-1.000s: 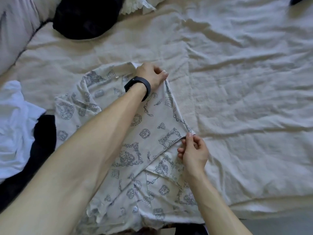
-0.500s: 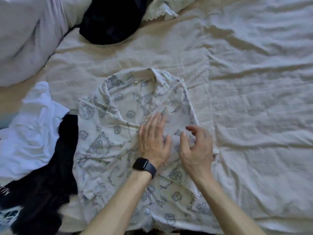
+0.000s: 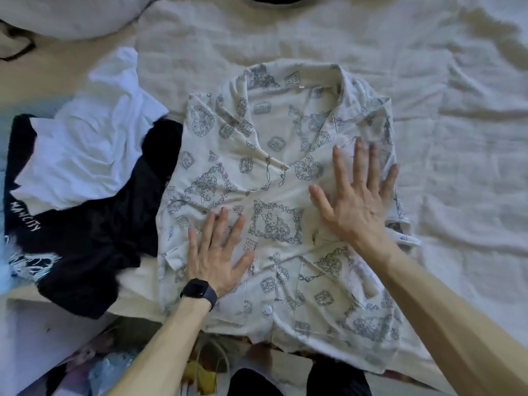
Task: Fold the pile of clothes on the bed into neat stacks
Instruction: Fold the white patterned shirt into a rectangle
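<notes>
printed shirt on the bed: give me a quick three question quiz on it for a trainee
1. True or false: the left hand and the right hand both lie flat, fingers straight, on the printed shirt.
2. What lies beside the shirt on the person's left? A) a white garment over a black garment B) a laundry basket C) a stack of towels
3. Fill in: the black watch sits on the ___ wrist.
Key: 1 true; 2 A; 3 left.
</notes>
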Demonstrator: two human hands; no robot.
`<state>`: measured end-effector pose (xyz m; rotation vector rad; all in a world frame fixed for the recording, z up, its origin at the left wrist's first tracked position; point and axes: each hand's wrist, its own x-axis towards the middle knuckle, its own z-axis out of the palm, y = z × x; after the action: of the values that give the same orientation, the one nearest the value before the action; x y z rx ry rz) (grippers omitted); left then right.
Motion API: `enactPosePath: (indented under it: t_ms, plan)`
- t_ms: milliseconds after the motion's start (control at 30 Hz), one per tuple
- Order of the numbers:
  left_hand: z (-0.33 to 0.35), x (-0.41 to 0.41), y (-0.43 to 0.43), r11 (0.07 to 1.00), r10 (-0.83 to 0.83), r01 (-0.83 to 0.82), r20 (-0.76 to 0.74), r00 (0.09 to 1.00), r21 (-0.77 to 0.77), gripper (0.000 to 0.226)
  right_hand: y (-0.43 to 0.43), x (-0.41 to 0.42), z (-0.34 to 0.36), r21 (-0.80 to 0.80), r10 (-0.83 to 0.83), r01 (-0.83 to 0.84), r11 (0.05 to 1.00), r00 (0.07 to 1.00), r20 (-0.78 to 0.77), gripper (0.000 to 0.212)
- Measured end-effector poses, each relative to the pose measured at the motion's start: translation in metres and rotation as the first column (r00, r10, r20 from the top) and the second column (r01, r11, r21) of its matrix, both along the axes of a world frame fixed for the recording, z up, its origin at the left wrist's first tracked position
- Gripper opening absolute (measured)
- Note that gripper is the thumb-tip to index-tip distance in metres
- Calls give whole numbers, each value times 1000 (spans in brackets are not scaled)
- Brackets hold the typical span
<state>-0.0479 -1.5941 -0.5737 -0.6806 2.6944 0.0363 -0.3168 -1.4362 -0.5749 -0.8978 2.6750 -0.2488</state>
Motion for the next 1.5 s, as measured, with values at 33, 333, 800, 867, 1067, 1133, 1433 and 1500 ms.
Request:
enactPosePath:
  t_ms: [33, 333, 800, 867, 1067, 1133, 1433, 1500]
  plan:
    - [2, 9, 2, 1000, -14, 14, -4, 1000, 16, 77, 2, 16, 4, -8, 78, -78, 997, 997, -29, 83]
    - [21, 67, 5, 976, 196, -202, 69, 978, 85, 75, 77, 78, 27, 122, -73, 67, 990, 996, 47, 81]
    - [36, 198, 5, 236, 829, -824, 336, 448, 516, 48, 216, 230, 46, 102, -726, 917, 386, 234, 647, 47]
    - [31, 208, 0, 183, 817, -780, 349, 459, 598, 46, 218, 237, 44, 105, -669, 902, 418, 228, 707, 33]
    - [40, 238, 6, -118, 847, -650, 418, 329, 751, 16, 231, 255, 52, 103, -588, 937, 332, 120, 800, 18]
    - [44, 246, 8, -72, 869, -650, 367, 331, 756, 20, 235, 261, 60, 68, -594, 958, 279, 116, 796, 17]
    - [72, 260, 24, 65, 954, -657, 147, 262, 751, 25, 258, 276, 87, -117, -557, 992, 46, 123, 821, 15]
    - [85, 260, 34, 44, 970, -658, 124, 207, 752, 26, 261, 277, 95, -159, -535, 987, 12, 141, 833, 11]
